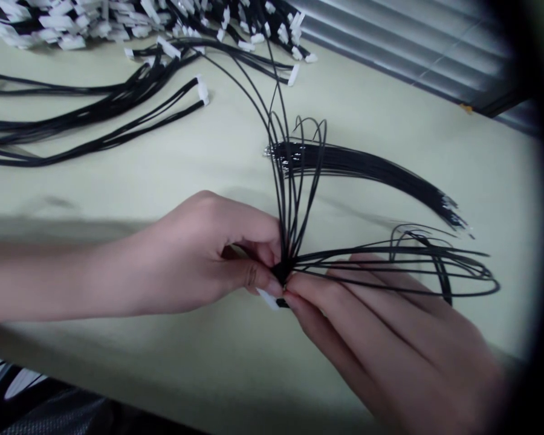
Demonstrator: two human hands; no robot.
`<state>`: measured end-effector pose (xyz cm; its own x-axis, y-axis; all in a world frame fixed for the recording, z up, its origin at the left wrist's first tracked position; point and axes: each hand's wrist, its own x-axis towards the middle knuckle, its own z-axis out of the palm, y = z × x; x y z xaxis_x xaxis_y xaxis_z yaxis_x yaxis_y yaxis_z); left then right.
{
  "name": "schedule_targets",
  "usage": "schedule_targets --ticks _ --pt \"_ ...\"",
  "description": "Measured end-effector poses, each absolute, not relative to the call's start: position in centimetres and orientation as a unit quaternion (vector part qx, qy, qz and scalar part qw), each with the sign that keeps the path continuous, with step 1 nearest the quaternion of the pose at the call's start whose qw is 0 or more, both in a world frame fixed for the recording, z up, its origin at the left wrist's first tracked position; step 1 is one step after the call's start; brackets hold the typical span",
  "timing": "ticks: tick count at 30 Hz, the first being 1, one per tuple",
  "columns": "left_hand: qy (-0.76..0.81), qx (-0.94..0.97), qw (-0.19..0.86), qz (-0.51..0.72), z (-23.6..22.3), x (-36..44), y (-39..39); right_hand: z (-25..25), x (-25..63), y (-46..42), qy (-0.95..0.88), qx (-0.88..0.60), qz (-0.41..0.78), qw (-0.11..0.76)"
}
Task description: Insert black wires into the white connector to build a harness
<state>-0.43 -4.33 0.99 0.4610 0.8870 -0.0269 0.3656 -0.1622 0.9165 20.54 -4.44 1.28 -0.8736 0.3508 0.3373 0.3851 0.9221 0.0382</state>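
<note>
Between my two hands is a wire harness (294, 238) of thin black wires that fan upward and loop out to the right. A white connector (268, 298) shows just under the thumb of my left hand (226, 251), which is closed on the harness where its wires come together. The thumb and forefinger of my right hand (367, 326) are pinched at that same spot, touching the connector end. What exactly sits between those right fingertips is too small to tell. Beyond my hands lies a bundle of loose black wires (372, 163) with metal terminals at its ends.
Several black cables with white connectors (90, 115) lie at the left of the pale green table (140, 356). A large heap of white-ended cables (95, 21) fills the back left. Grey slats (390, 42) stand behind the table's far edge. A dark woven chair part (58, 414) is below the front edge.
</note>
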Motion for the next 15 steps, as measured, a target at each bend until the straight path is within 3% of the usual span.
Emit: schedule_targets --ticks 4,10,15 --pt "0.422 0.690 0.492 0.323 0.48 -0.35 -4.50 1.19 20.43 -4.42 -0.961 -0.206 -0.016 0.181" --pt "0.426 0.684 0.506 0.308 0.39 -0.48 -4.52 1.20 20.12 -4.29 -0.961 -0.201 0.037 0.185" --pt "0.426 0.732 0.473 0.245 0.93 -0.66 -4.35 1.82 19.80 -3.77 -0.933 -0.287 0.119 0.180"
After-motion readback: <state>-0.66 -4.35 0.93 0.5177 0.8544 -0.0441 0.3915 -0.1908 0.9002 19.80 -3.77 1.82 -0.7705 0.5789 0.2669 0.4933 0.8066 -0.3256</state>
